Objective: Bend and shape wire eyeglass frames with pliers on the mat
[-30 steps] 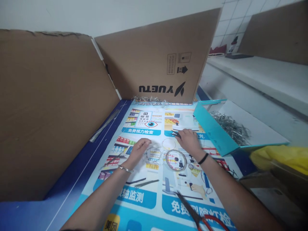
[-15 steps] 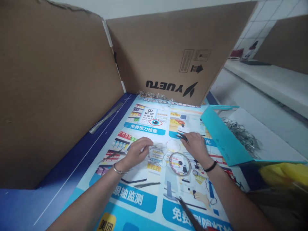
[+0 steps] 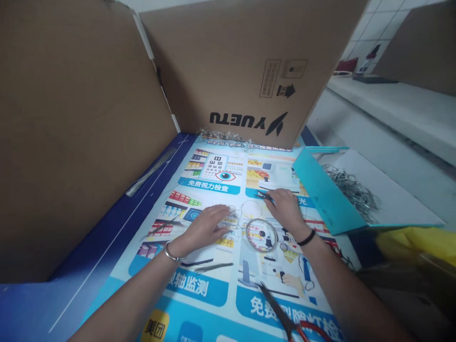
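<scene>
My left hand (image 3: 208, 227) lies on the printed poster (image 3: 213, 285), its fingers closed over the left side of a thin wire eyeglass frame (image 3: 245, 211). My right hand (image 3: 285, 209) is closed on a small dark tool (image 3: 264, 195) at the frame's right side. A round lens with a metal rim (image 3: 261, 234) lies on the poster just in front of the two hands.
Cardboard walls (image 3: 78, 123) stand at the left and back. A teal box (image 3: 320, 194) holding several wire frames is at the right. Red-handled pliers (image 3: 295, 323) lie near the front edge. Dark thin temple pieces (image 3: 210, 266) and a yellow bag (image 3: 416, 242) are nearby.
My left hand has flattened and slid a little right over the wire frame. The view has shifted slightly; the right hand stays in place.
</scene>
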Demonstrator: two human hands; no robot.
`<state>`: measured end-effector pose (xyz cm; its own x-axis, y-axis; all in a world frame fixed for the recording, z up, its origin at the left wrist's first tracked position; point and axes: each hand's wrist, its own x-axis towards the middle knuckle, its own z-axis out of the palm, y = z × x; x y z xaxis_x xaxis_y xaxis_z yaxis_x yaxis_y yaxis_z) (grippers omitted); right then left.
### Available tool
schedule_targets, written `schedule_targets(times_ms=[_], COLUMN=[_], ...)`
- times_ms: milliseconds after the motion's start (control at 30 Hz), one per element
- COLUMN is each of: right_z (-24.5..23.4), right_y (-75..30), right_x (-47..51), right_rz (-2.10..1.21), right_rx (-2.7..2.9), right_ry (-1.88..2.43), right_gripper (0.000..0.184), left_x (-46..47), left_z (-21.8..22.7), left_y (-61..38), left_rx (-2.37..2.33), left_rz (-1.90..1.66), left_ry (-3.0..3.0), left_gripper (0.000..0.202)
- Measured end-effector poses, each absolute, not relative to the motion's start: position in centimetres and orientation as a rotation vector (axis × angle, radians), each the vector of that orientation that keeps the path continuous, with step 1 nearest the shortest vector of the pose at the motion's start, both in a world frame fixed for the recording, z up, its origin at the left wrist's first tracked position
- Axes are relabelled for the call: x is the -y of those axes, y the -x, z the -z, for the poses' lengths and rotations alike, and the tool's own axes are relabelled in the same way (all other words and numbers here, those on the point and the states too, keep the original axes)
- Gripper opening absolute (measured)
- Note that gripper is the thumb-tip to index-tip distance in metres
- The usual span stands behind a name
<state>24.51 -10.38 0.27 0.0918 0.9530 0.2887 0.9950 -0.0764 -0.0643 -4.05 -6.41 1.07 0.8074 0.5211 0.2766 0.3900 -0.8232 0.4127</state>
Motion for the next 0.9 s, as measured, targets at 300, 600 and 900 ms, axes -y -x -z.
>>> schedule_targets(times_ms=[300, 600, 900], right_z=[-0.3, -0.3, -0.4], right_y=[-24.3, -24.2, -24.2], right_x=[10.6, 10.5, 10.5], right_rz=[0.254, 0.234, 0.242], right_rx=[1.902, 1.888, 1.891], right_ry=[2.149, 2.191, 2.170], right_gripper=[0.025, 0.027, 0.028], left_x=[6.5, 5.9, 5.1], left_z=[-1.1, -0.1, 0.5], left_y=[4.1, 4.4, 4.1], left_rx=[-0.723, -0.906, -1.182], left_rz=[-0.400, -0.697, -0.803], left_ry=[-2.672, -2.566, -2.444], left_gripper=[0.049, 0.044, 0.030])
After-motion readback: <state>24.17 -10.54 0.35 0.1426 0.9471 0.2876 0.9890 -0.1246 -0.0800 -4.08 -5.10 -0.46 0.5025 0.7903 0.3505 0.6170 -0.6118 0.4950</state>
